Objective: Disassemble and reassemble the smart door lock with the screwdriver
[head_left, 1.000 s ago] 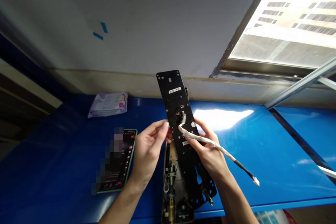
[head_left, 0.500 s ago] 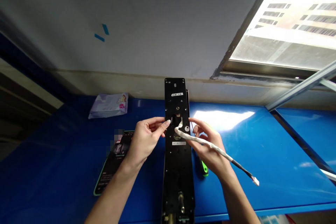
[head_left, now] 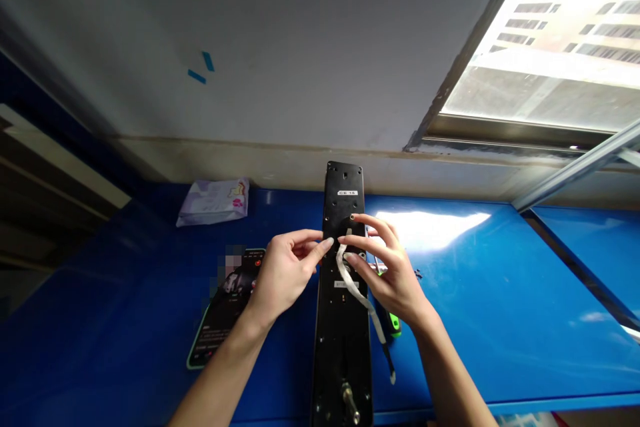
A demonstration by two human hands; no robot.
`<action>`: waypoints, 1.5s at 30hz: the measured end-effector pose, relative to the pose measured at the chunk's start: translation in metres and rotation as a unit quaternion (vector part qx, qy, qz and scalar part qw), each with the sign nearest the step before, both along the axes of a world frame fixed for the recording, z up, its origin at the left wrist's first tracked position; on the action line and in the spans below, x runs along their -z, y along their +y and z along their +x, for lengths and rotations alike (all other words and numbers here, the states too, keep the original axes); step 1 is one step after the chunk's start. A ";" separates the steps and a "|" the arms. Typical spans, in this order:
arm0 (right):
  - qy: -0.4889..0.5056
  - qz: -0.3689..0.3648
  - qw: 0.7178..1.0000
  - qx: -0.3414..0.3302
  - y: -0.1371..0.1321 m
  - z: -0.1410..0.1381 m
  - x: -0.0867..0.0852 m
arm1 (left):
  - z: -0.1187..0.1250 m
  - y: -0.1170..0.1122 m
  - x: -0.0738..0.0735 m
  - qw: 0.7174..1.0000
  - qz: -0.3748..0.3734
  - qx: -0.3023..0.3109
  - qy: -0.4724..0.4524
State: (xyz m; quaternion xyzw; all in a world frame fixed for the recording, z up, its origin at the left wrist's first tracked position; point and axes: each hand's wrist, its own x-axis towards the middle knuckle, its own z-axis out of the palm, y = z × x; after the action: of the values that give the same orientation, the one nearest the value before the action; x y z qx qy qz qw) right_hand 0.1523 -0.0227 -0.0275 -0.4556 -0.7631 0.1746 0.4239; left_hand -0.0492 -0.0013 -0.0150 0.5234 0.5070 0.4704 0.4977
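Observation:
A long black metal lock plate point(head_left: 343, 333) lies lengthwise on the blue table point(head_left: 500, 320), its far end bearing a white label. A white-wrapped cable point(head_left: 357, 293) comes out of a hole in the plate and trails down over its right edge. My left hand point(head_left: 285, 277) is at the plate's left edge, index finger stretched to touch it and the other fingers curled. My right hand point(head_left: 387, 273) rests over the plate's right side, fingers spread, fingertips on the plate near where the cable comes out.
A phone point(head_left: 225, 310) with a lit screen lies left of the plate. A purple tissue pack point(head_left: 213, 201) sits at the back left by the wall. A green-handled screwdriver point(head_left: 393, 320) lies right of the plate under my right hand. A window point(head_left: 560, 47) is at upper right.
The plate was tilted up over a lock body and has been laid flat and straight on it. My right hand let go of the cable, which now hangs over the plate.

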 end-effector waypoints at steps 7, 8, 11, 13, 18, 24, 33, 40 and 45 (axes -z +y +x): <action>-0.044 -0.006 0.998 -0.043 -0.007 0.003 -0.005 | 0.002 -0.002 -0.002 1.000 0.013 -0.004 0.024; -0.049 -0.007 0.998 -0.046 -0.008 0.002 -0.005 | 0.001 -0.002 -0.002 1.000 0.011 -0.004 0.025; -0.053 0.025 0.998 -0.037 -0.005 0.001 -0.002 | 0.000 -0.001 -0.001 1.000 0.005 0.004 0.019; -0.055 0.066 0.996 -0.018 -0.002 0.002 0.001 | -0.001 0.000 -0.001 1.000 0.002 0.016 0.011; -0.149 0.071 0.986 0.012 0.004 0.008 -0.008 | -0.001 0.001 -0.001 1.000 -0.001 0.024 -0.005; -0.193 0.042 0.980 -0.016 0.006 0.006 -0.020 | 0.003 -0.004 0.000 1.000 0.011 -0.018 0.021; -0.174 0.050 0.983 -0.017 0.008 0.007 -0.004 | 0.008 -0.017 0.006 0.993 0.062 -0.052 0.092; -0.133 0.062 0.989 -0.012 0.009 0.008 0.004 | 0.012 -0.016 0.020 0.973 0.142 -0.172 0.055; -0.115 0.044 0.992 -0.035 0.006 0.013 0.003 | 0.014 -0.008 0.028 0.997 0.048 -0.066 -0.020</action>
State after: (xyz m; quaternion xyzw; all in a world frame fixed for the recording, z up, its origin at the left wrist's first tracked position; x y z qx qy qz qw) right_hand 0.1652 -0.0164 -0.0309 -0.4263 -0.8291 0.1019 0.3471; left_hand -0.0354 -0.0095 -0.0428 0.5026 0.5073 0.5359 0.4504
